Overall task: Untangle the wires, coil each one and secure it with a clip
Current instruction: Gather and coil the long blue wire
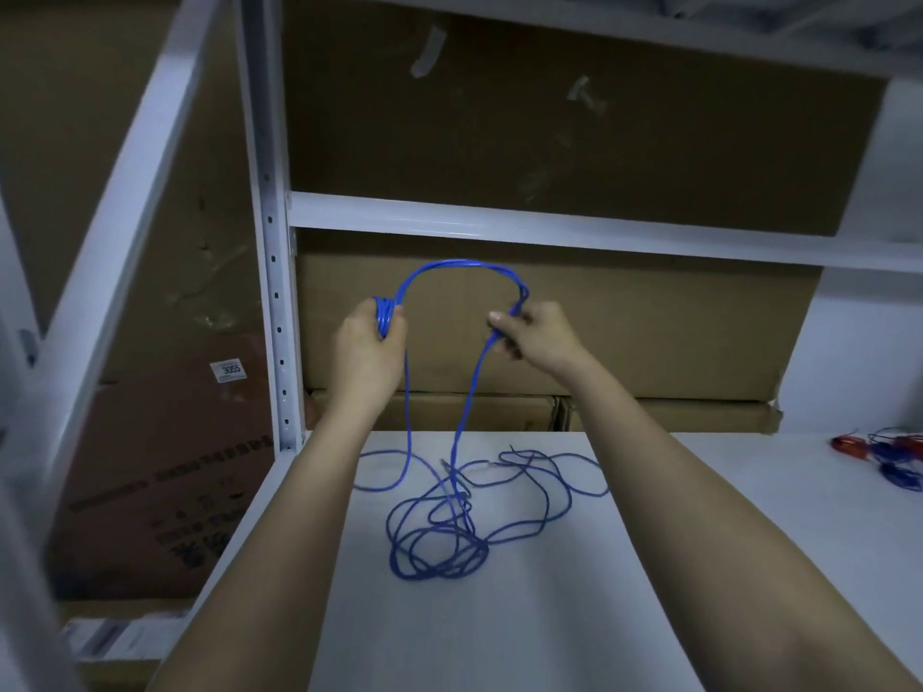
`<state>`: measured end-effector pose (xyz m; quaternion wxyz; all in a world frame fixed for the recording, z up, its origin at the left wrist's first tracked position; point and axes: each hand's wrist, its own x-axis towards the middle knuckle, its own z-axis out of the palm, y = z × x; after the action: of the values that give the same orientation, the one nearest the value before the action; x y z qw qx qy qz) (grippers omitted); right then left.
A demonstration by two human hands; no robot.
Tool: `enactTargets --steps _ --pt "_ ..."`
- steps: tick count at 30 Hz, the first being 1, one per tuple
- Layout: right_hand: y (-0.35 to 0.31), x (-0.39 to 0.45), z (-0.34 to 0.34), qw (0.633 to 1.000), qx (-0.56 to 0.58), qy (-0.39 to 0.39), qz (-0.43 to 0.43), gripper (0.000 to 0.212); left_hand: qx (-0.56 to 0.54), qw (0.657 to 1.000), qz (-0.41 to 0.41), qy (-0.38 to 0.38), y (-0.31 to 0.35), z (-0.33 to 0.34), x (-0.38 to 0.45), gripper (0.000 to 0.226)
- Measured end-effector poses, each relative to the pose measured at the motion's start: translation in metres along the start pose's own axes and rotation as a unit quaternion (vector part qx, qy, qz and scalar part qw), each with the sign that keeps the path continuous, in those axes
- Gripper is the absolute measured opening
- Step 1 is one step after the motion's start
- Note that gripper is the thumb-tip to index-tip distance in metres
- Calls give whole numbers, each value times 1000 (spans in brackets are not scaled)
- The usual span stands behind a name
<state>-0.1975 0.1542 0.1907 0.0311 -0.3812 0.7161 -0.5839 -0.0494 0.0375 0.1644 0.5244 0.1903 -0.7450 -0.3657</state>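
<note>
**Winding the blue wire, hand over hand**

Above the white shelf board (499, 631), toward twelve o'clock from where the person stands, both hands are raised in front of the cardboard boxes (649, 332). The left hand (372, 342) has its fingers curled round a small bundle of loops of the blue wire (462, 266). From there the wire arches over to the right hand (534, 332), which pinches a strand between thumb and fingers. Two strands hang down from the hands to the loose tangle (439, 541) lying on the board at about six o'clock of the hands.

To my eye the step in hand is coiling, with most of the length not yet gathered. It would go best if the right hand lets the strand slide through a light pinch, bringing each turn across to the left hand at an even size. The tangle below looks crossed over itself, so a slow lift is wiser than a tug, which could tighten a knot.

Room is fair. The steel crossbar (549, 227) runs close above the arch at twelve o'clock, and the upright post (274, 292) stands at nine o'clock near the left hand. The board's left edge falls away at seven o'clock. Other bundled wires (894, 462), red and blue, lie well apart at three o'clock. I cannot see a clip.
</note>
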Motion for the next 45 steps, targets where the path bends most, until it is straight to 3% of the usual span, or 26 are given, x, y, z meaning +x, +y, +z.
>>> enactTargets --steps 4,9,11,13,16,18,20,22,25,27,29,30,31,32,34,36,39,42,45 --pt "22 -14 5 991 127 36 0 7 -40 999 -35 7 -5 -3 -3 28" --pt "62 -30 20 981 -31 -164 100 16 -81 994 -66 15 -1 -3 -7 27" --pt "57 -27 25 991 -28 -118 60 15 -80 994 -68 25 -3 -4 -6 26" --pt "33 -20 27 996 93 -8 1 18 -63 996 -63 26 -5 -7 -4 27" --pt "-2 -8 20 944 302 121 -44 13 -43 997 -62 11 -10 -9 -2 31" --pt "-6 -7 14 959 234 147 -62 11 -34 997 -72 -1 -12 -10 -4 32" --pt "4 -6 7 983 56 159 -79 12 -25 996 -83 -8 -16 -12 -6 32" --pt "15 -4 1 970 -73 201 -119 17 -15 995 -93 -13 -21 -16 -8 33" --pt "25 -6 -2 944 -147 253 -153 23 2 993 -111 -33 -29 -19 -14 33" --pt "42 -8 -4 947 -217 207 -117 24 7 991 -121 -60 -33 -18 -19 33" --pt "64 -11 -7 962 -271 9 25 24 16 989 -124 -84 -38 -16 -24 30" --pt "73 -17 -7 945 -291 -113 97 28 27 987 -125 -93 -41 -15 -27 29" --pt "81 -23 -7 922 -305 -186 148 38 41 986 -126 -103 -44 -13 -30 29" --pt "87 -29 -7 916 -304 -201 166 47 51 984 -129 -110 -47 -11 -33 28" --pt "95 -38 1 957 -213 -135 140 43 61 981 -139 -121 -53 -8 -38 25" --pt "93 -46 11 990 -124 -25 67 46 63 979 -141 -133 -57 -4 -42 25" --pt "75 -50 14 986 -121 82 -81 46 44 978 -130 -155 -60 0 -48 28" --pt "57 -44 9 956 -243 -9 -166 48 20 975 -119 -186 -59 3 -53 28" --pt "57 -32 3 894 -414 -100 -141 49 38 972 -99 -211 -58 2 -57 27"
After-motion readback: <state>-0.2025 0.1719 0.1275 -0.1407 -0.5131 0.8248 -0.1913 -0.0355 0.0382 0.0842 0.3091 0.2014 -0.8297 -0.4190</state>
